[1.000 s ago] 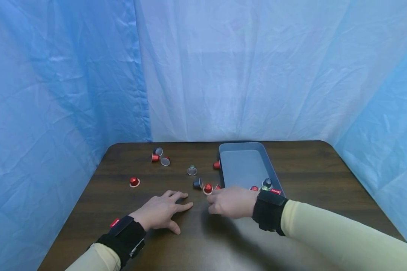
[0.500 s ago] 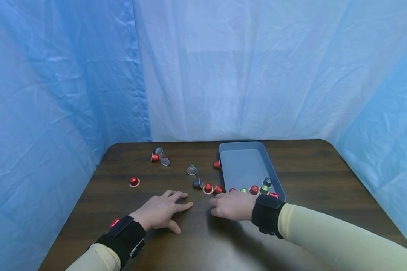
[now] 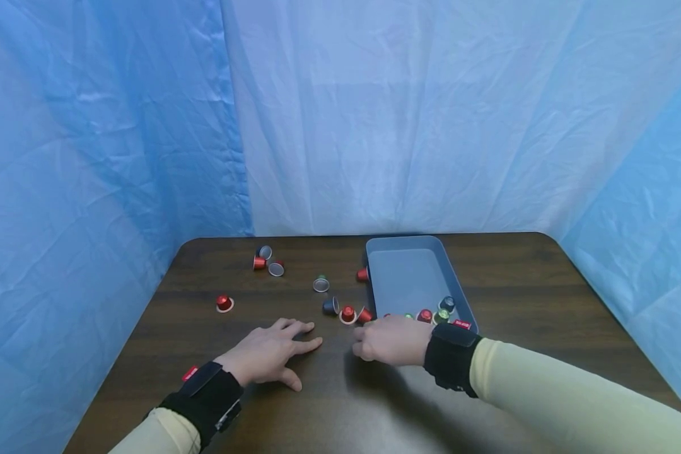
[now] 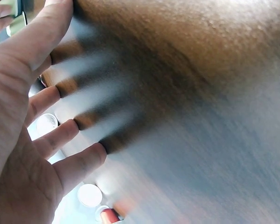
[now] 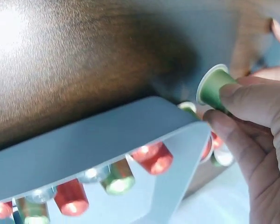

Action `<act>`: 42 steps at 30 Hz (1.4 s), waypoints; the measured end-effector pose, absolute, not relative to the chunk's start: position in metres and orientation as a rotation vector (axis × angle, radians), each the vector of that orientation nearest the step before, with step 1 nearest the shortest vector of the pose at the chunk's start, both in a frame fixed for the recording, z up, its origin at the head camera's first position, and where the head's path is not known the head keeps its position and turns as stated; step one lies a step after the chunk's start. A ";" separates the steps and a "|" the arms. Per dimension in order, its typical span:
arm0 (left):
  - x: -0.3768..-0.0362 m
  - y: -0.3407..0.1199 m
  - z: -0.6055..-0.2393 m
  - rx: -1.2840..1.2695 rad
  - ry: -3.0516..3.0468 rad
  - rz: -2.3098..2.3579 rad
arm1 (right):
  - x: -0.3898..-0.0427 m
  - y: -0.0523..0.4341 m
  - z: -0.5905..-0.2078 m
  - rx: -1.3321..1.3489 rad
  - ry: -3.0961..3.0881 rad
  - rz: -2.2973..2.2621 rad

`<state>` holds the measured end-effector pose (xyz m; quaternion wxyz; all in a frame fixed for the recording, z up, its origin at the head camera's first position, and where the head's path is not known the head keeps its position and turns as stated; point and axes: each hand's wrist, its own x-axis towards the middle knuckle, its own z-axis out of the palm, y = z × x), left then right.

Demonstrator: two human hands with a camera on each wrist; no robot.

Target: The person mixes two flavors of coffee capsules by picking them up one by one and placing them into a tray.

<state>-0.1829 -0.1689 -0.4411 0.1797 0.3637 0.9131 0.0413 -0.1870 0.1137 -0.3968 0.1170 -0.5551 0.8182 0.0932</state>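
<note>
Glare whitens patches of the tabletop (image 5: 51, 56), crossed by soft-edged shadows.

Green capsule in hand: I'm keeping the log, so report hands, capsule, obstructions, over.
Right hand pinching green capsule near corner of tray. Left hand spread, holding nothing. Loose red capsule outside tray, close to right hand; possibly in the way.

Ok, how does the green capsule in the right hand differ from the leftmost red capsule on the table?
Hold: the right hand pinches the green capsule; nothing touches the red capsule on the table.
Place: the green capsule is near a corner of the tray; the red capsule sits well left of it.
Colour: the green capsule is light green, the red capsule bright red.
Both have a pale rim.
</note>
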 end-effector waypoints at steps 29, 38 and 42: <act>-0.181 -0.171 -0.441 1.012 2.558 0.113 | -0.174 0.106 -0.403 -1.654 2.455 0.042; -0.181 -0.172 -0.442 0.981 2.548 0.099 | -0.175 0.101 -0.412 -1.682 2.431 0.144; -0.181 -0.172 -0.442 0.988 2.543 0.113 | -0.175 0.102 -0.418 -1.694 2.429 0.166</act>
